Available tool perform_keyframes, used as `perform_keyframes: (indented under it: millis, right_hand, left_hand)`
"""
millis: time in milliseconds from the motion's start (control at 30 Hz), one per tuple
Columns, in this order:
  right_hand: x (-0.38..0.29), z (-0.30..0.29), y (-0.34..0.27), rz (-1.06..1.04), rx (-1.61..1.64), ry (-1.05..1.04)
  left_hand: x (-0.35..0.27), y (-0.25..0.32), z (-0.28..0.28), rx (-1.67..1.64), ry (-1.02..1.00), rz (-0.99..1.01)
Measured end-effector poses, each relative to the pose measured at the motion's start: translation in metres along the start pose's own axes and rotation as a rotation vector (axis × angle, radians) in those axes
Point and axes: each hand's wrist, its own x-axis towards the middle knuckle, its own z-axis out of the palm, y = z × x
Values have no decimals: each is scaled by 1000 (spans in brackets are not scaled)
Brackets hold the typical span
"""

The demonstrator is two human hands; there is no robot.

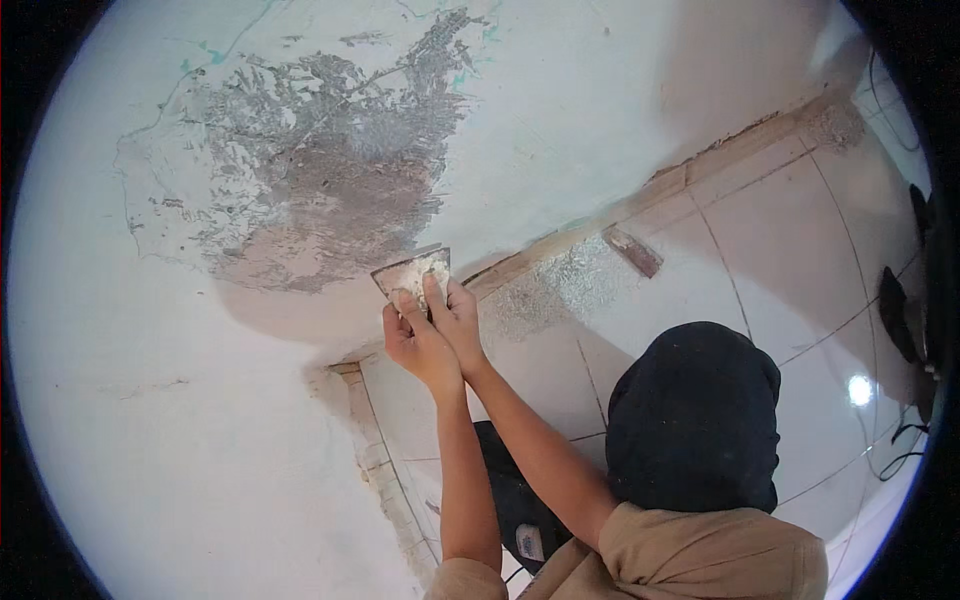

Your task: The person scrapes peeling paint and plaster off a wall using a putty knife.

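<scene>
My left hand (pixel 424 352) and my right hand (pixel 459 322) are side by side, both gripping a broad, flat scraper (pixel 412 276). Both thumbs press on its face, which is caked with whitish material. Its wide edge points up towards the painted wall (pixel 540 142), close to the lower end of a large rough patch (pixel 352 165) where the paint is stripped to grey-brown plaster. Whether the blade touches the wall I cannot tell. The fingers hide the scraper's handle end.
Pale flakes (pixel 555 289) lie on the tiled floor (pixel 787 225) along the wall's base. A worn, flat reddish-brown piece (pixel 634 253) rests near them. My bent knee in black cloth (pixel 694 420) is at the right. Dark objects and a cable (pixel 900 465) lie at the right rim.
</scene>
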Motion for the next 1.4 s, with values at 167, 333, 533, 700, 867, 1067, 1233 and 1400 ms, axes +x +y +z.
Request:
perform_keyframes:
  millis: [167, 333, 533, 700, 867, 1067, 1233, 1400]
  right_hand:
    - [31, 21, -27, -8, 109, -20]
    - [25, 3, -16, -109, 56, 37]
    - [0, -2, -3, -5, 34, 65]
    - [40, 15, -34, -125, -30, 15]
    - [16, 16, -37, -17, 55, 19]
    - [-2, 8, -23, -6, -150, -252]
    - [-10, -7, -38, 398, -348, -747]
    - [-11, -22, -33, 314, -649, -939]
  left_hand:
    - [25, 27, 15, 78, -38, 113]
    - [7, 33, 18, 67, -61, 96]
    - [-4, 1, 0, 80, -12, -11]
    - [25, 46, 21, 83, -52, 149]
    - [16, 32, 10, -14, -23, 22]
    - [10, 15, -21, -366, 79, -271]
    - [9, -7, -67, -752, 142, -509]
    - [-19, -49, -85, -1129, -9, -704]
